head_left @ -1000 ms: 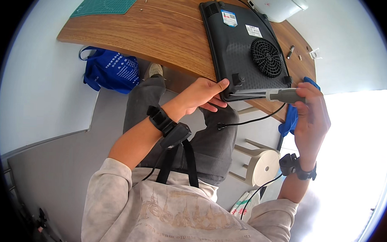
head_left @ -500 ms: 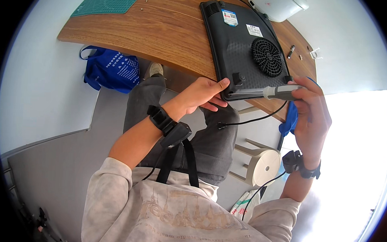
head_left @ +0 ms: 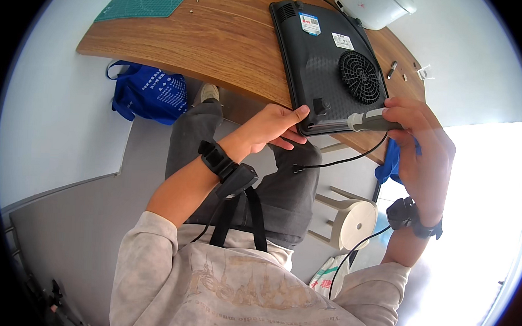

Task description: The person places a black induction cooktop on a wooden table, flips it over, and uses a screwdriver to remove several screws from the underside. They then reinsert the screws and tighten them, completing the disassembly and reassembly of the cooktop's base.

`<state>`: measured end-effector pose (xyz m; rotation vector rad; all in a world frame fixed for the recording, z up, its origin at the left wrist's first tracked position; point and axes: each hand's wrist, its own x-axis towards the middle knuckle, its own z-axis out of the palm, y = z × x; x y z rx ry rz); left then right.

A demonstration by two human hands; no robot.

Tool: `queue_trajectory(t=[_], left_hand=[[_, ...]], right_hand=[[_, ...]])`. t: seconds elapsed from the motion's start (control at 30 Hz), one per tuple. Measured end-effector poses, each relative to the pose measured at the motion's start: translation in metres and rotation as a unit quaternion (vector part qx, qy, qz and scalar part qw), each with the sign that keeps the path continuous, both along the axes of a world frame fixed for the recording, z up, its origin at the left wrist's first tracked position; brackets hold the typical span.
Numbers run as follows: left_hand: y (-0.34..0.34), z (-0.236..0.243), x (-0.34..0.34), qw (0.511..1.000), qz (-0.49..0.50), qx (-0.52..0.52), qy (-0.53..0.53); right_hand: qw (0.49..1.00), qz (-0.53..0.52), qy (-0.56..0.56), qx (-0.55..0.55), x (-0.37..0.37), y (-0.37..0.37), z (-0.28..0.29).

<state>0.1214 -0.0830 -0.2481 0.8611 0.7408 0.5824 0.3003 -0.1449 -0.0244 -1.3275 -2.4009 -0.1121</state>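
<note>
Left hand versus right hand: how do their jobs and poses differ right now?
The left hand lies open-fingered on the near corner of the black appliance, thumb on its upturned underside; the right hand is closed around a grey electric screwdriver. The left hand holds no tool; the right hand points its tool's tip at the appliance's near edge. Both wear a dark wrist device and meet at the same edge of the wooden table.
</note>
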Motion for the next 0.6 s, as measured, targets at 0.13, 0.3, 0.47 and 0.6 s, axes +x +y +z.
queue_trajectory(t=[0.13, 0.3, 0.47, 0.6], left_hand=[[0.0, 0.0, -0.002, 1.0, 0.002, -0.003, -0.001], [-0.002, 0.001, -0.001, 1.0, -0.001, -0.007, 0.0], [-0.002, 0.002, 0.0, 1.0, 0.005, -0.009, -0.008], [0.001, 0.003, -0.001, 1.0, 0.007, -0.009, 0.005]], right_hand=[[0.999, -0.044, -0.012, -0.005, -0.003, 0.0, 0.0], [0.998, -0.022, -0.019, 0.051, -0.013, -0.007, -0.012], [0.988, -0.034, -0.094, 0.117, -0.019, -0.008, -0.019], [0.985, -0.044, -0.09, 0.143, -0.025, 0.0, -0.024]])
